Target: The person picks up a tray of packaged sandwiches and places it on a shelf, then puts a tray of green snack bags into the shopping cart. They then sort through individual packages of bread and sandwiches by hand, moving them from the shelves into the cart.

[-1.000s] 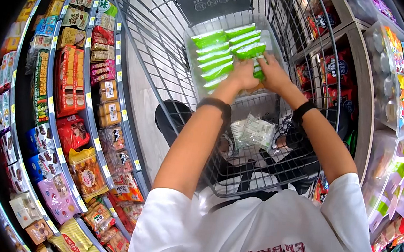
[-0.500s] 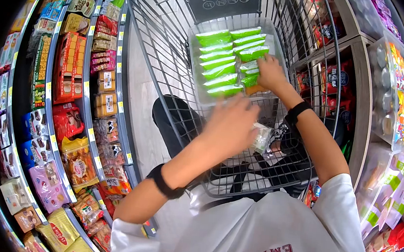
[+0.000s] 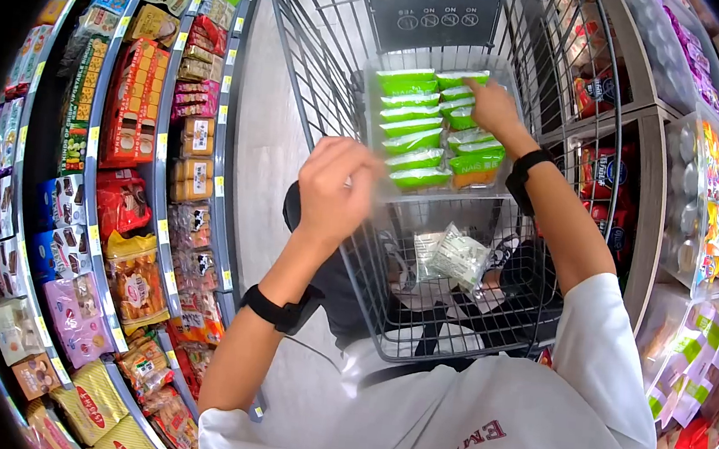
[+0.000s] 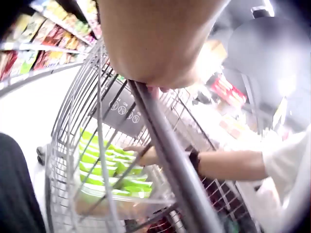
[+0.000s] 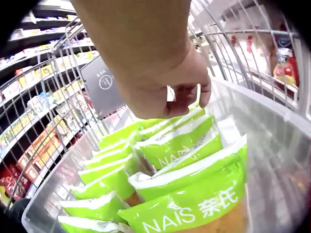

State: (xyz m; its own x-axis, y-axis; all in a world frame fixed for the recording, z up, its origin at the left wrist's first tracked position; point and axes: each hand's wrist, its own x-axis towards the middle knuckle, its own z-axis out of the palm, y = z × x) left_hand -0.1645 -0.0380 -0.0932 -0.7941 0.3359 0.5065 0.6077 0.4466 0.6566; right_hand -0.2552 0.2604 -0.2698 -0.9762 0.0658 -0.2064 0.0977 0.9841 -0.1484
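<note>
Green-and-white packets (image 3: 412, 130) printed NAIS stand in two rows in a clear plastic bin (image 5: 272, 109). The bin sits inside a grey wire shopping cart (image 4: 167, 136). My right hand (image 3: 496, 109) is at the back of the right row. In the right wrist view its fingers (image 5: 204, 92) curl down over the top edge of a green packet (image 5: 180, 138); the thumb is hidden. Away from the bin, my left hand (image 3: 337, 188) is raised beside the cart's left rim, fingers loosely curled around nothing. The left wrist view shows it overlapping the rail.
Two clear-wrapped packs (image 3: 460, 258) lie low in the cart, nearer me. Shelves of packaged snacks (image 3: 133, 107) run along the left. On the right stand wooden shelving (image 3: 654, 179) and clear bins (image 3: 682, 204) of bagged goods. A dark sign plate (image 3: 431, 17) hangs across the cart.
My left hand has left the packets and moved left, out of the bin. The right hand has moved farther back along its row, and the front right packets now show fully.
</note>
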